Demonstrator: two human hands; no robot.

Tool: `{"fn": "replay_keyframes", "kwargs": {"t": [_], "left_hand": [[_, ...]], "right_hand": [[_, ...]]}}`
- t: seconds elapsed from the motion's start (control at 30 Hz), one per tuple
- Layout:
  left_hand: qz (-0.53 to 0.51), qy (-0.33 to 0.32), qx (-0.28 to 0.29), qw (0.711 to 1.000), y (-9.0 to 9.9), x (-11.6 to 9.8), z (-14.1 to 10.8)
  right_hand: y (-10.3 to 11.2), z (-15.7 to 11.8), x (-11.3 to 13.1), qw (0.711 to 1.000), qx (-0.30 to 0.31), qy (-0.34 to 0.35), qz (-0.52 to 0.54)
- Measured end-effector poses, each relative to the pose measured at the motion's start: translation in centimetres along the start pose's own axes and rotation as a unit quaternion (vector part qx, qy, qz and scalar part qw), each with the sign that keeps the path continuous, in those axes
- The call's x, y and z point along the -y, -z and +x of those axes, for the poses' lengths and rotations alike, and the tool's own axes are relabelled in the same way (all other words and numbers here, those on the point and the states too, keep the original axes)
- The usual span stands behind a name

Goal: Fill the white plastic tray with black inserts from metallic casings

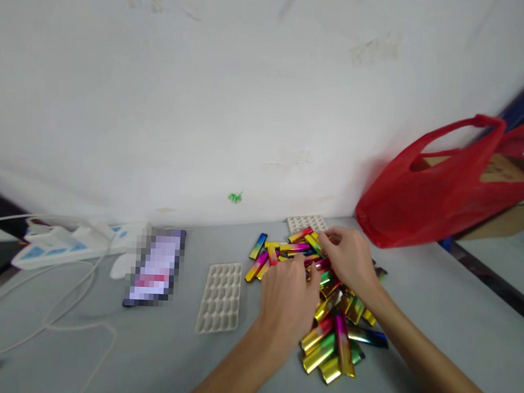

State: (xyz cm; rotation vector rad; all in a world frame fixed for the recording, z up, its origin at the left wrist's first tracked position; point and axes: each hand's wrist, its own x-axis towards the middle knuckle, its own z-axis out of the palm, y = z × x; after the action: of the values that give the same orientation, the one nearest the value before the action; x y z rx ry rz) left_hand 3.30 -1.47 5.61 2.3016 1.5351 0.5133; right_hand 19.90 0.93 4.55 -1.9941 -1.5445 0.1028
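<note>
A heap of shiny foil strips point(319, 352) in gold, pink, green and blue lies on the table, under and around both hands. Over the left part of the heap, my left hand point(289, 293) has its fingers bent and drawn together; its back hides most of what the fingertips touch. My right hand point(350, 257) reaches in from the right with curled fingers, its fingertips beside a yellow-green foil strip point(314, 241). What either hand grips is too small or hidden to make out. Left of the heap lies a pale tray point(220, 299) with rows of oval hollows.
Another pale tray point(306, 222) lies behind the heap by the wall. A red bag point(431, 198) holding cardboard stands at the back right. At the left are a phone point(157, 267), a white power strip point(75, 245) and loose white cables point(74, 327).
</note>
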Motion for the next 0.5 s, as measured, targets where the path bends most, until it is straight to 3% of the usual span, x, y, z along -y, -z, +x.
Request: {"fn": "replay_keyframes", "kwargs": {"t": [0.2, 0.37, 0.5], "left_hand": [[0.007, -0.021, -0.066, 0.998, 1.3, 3.5, 0.4], [0.029, -0.031, -0.073, 0.996, 0.2, 6.8, 0.9], [0.017, -0.042, -0.057, 0.997, -0.8, 7.3, 0.8]], "right_hand": [[0.3, -0.1, -1.8, 0.997, -0.02, 0.072, 0.003], [-0.6, 0.3, -2.0, 0.974, 0.06, 0.217, -0.017], [-1.8, 0.6, -1.8, 0.958, 0.1, 0.266, -0.047]]}}
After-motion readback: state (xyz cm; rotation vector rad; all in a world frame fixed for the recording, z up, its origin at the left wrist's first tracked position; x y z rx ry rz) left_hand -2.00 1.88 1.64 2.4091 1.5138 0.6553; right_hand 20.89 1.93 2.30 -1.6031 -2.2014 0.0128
